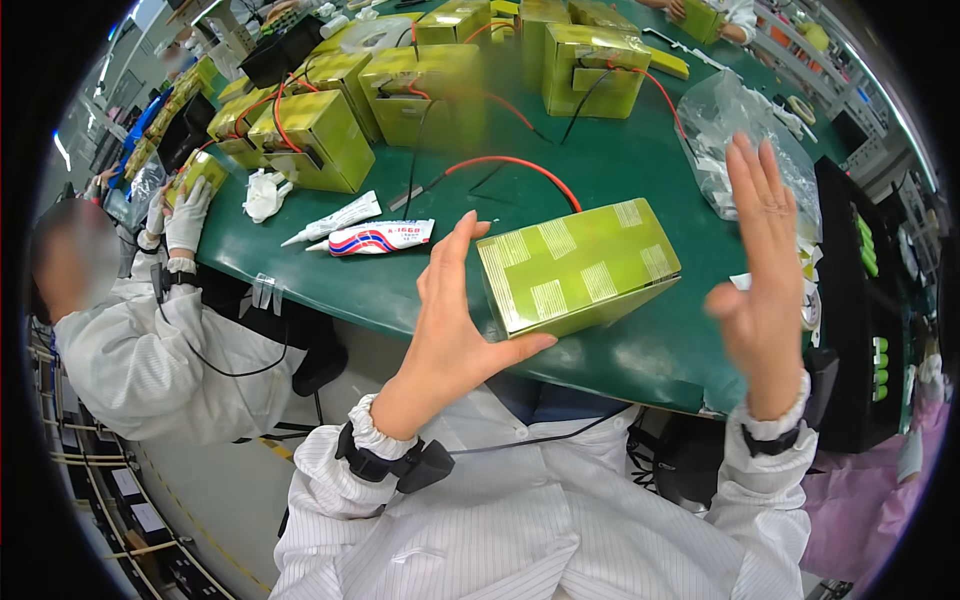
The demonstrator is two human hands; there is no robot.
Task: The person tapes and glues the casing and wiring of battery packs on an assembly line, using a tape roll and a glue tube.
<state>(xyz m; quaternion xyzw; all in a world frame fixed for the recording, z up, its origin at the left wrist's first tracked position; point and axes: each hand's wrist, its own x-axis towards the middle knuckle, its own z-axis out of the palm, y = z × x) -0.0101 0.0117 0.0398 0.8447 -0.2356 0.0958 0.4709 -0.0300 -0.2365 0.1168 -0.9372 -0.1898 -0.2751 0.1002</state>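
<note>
A battery pack in yellow-green wrap (590,262) lies on the green table right in front of me, pale tape strips across its top. Its red wire arches away from the far side. My left hand (450,310) grips the pack's left end, thumb along the near edge and fingers at the far left corner. Held up to the right of the pack, my right hand (762,270) is open, its fingers stretched upward and nothing in it; the thumb is a little blurred. Two glue tubes, a white one (345,216) and a striped one (380,238), lie left of the pack.
More wrapped packs with wires (320,140) stand at the far side of the green table (480,330). A clear plastic bag (745,130) lies at the right, crumpled white tissue (265,195) at the left. A gloved co-worker (160,340) handles another pack at the left.
</note>
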